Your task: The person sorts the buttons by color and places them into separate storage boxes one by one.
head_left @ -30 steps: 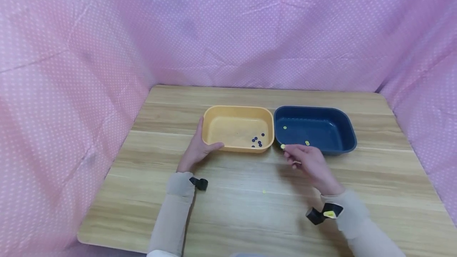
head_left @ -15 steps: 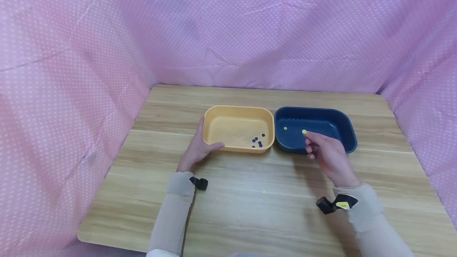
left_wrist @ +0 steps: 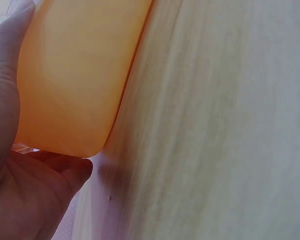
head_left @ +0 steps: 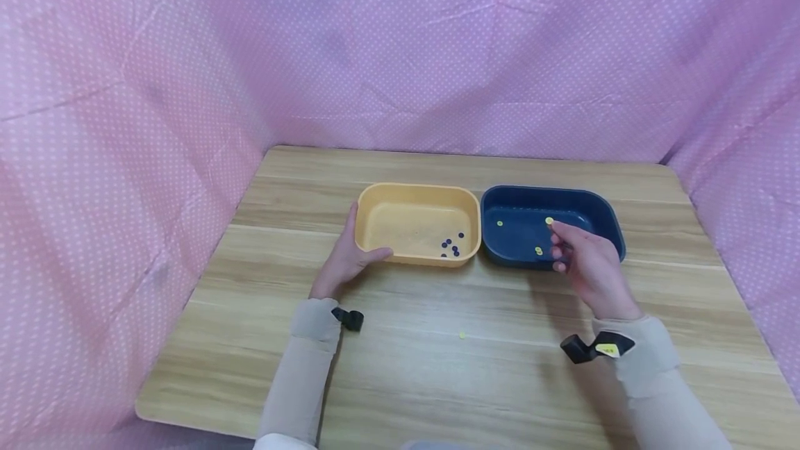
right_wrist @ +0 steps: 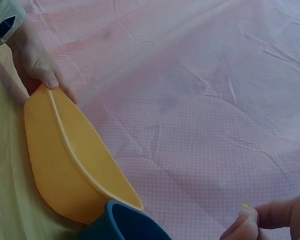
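My left hand [head_left: 345,255] holds the left end of a yellow plastic tray [head_left: 419,260], thumb along the front wall and fingers round the end wall. In the left wrist view the tray wall [left_wrist: 80,75] lies between thumb and fingers. My right hand [head_left: 587,262] is over the dark blue tray [head_left: 609,228], pinching a small round yellow button [head_left: 548,221] between thumb and forefinger. Only the button's edge [right_wrist: 245,206] shows in the right wrist view. Several small dark blue buttons [head_left: 448,242] lie in the yellow tray's right front corner.
Inside the blue tray are a yellow button [head_left: 499,223] at the left and two more [head_left: 539,251] near the front. Another yellow button [head_left: 462,335] lies on the wooden table [head_left: 400,373]. The trays stand side by side. Pink dotted cloth [head_left: 462,54] hangs round the table.
My right hand has moved right and away from me, from the blue tray's front left corner to over its middle, still pinching the yellow button. The left hand stays on the yellow tray.
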Motion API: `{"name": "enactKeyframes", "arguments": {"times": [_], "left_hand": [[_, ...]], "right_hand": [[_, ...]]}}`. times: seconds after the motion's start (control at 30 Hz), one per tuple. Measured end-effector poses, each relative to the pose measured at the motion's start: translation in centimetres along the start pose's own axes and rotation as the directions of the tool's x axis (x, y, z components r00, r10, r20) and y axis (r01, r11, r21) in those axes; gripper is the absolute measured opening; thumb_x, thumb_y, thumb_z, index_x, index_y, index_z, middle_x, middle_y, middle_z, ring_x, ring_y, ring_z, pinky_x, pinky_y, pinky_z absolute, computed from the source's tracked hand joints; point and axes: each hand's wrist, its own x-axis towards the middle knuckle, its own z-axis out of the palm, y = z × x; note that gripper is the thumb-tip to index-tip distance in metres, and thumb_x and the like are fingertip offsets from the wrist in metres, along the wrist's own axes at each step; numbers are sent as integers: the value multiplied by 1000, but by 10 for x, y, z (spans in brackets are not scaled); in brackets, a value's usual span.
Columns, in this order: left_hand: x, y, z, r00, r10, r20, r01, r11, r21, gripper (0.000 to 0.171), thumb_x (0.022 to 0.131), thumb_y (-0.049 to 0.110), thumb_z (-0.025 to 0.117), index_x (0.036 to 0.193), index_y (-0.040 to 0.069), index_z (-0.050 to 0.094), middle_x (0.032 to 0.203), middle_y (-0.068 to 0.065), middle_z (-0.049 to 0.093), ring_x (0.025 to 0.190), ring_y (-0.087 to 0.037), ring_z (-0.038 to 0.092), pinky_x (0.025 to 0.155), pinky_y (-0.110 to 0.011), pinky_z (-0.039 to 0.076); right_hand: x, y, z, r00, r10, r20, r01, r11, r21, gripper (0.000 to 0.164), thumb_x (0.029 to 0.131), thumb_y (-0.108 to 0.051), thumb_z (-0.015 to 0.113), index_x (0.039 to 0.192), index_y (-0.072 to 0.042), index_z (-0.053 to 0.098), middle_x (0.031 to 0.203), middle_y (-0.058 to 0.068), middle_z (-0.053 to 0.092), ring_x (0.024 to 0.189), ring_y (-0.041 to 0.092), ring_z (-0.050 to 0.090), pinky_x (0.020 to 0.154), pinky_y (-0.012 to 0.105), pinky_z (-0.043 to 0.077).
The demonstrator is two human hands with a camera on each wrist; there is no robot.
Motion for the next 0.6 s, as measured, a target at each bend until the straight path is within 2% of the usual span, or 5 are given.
{"name": "enactKeyframes", "arguments": {"times": [0.23,0.4,0.6], "left_hand": [[1,0,0,1000,-2,-1,2,1000,2,133,67,38,90,157,15,-5,160,-10,19,135,-24,35,116,-39,19],[1,0,1,1000,-7,-1,7,1000,-1,133,67,36,90,157,15,-5,160,-9,20,135,-23,35,116,-37,19],[1,-1,1,1000,2,-2,-2,1000,-7,132,67,35,90,157,15,-5,160,-10,20,136,-25,34,116,-39,19]], "right_hand": [[2,-3,-5,999,-48,22,46,996,79,11,94,-19,66,93,-10,73,80,-1,58,65,11,52,50,21,41],[2,-6,-7,998,-49,32,45,991,129,11,95,-16,65,91,-9,72,78,-1,58,63,11,52,49,21,40],[2,-5,-11,999,-36,-1,36,989,141,13,93,-20,68,99,-9,71,82,-1,59,65,12,52,50,22,40]]}}
